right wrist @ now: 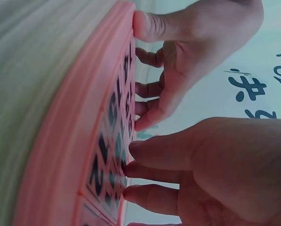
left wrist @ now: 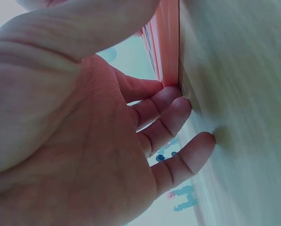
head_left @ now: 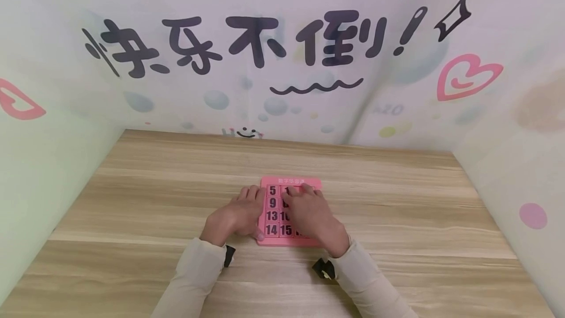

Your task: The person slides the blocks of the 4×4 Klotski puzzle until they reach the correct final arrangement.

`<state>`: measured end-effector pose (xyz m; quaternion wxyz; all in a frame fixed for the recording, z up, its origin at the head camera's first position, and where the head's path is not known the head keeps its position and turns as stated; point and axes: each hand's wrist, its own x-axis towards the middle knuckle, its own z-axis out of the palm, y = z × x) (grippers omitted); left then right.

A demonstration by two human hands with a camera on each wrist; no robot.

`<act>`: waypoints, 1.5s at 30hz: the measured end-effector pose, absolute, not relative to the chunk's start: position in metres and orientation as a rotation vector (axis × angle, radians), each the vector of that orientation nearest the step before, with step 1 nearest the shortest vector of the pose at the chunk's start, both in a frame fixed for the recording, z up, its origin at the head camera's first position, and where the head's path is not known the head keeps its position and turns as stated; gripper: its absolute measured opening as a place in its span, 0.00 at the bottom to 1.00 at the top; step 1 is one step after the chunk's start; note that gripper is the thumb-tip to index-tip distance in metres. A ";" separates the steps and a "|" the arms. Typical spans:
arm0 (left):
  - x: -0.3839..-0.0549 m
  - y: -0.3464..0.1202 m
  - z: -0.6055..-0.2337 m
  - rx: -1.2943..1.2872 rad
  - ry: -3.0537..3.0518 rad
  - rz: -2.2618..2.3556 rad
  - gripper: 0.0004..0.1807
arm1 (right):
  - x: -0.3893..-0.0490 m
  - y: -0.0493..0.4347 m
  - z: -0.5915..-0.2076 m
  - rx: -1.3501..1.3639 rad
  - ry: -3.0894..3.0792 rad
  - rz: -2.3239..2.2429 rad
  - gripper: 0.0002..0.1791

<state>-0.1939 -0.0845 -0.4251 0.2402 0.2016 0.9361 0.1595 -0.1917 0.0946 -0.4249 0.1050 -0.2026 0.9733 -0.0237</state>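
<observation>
A pink number slide puzzle (head_left: 272,229) lies flat on the table, with black numerals on its square tiles; 5, 9, 13, 14 and 15 are readable. My left hand (head_left: 240,214) steadies its left side, thumb on the near left corner of the rim. In the left wrist view the loosely bent fingers (left wrist: 173,117) rest against the side of the puzzle and on the tabletop. Over the tiles on the right, my right hand (head_left: 312,215) touches them with spread fingertips (right wrist: 135,193). It hides most of the right-hand tiles.
The wood-grain table (head_left: 154,200) meets a white printed backdrop (head_left: 247,102) with large black characters at the back. Pale side walls (head_left: 53,161) stand left and right. Small black pieces (head_left: 325,268) sit under both cuffs.
</observation>
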 end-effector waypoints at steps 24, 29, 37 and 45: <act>-0.194 -0.084 -0.423 0.542 2.556 0.471 0.59 | -0.192 0.096 -0.426 -0.587 2.842 -0.130 0.24; -0.194 -0.084 -0.424 0.531 2.550 0.482 0.60 | -0.195 0.104 -0.420 -0.612 2.835 -0.090 0.25; -0.192 -0.084 -0.424 0.506 2.550 0.495 0.61 | -0.202 0.129 -0.410 -0.507 2.775 -0.050 0.24; -0.192 -0.084 -0.425 0.513 2.552 0.499 0.61 | -0.203 0.143 -0.403 -0.572 2.744 -0.040 0.22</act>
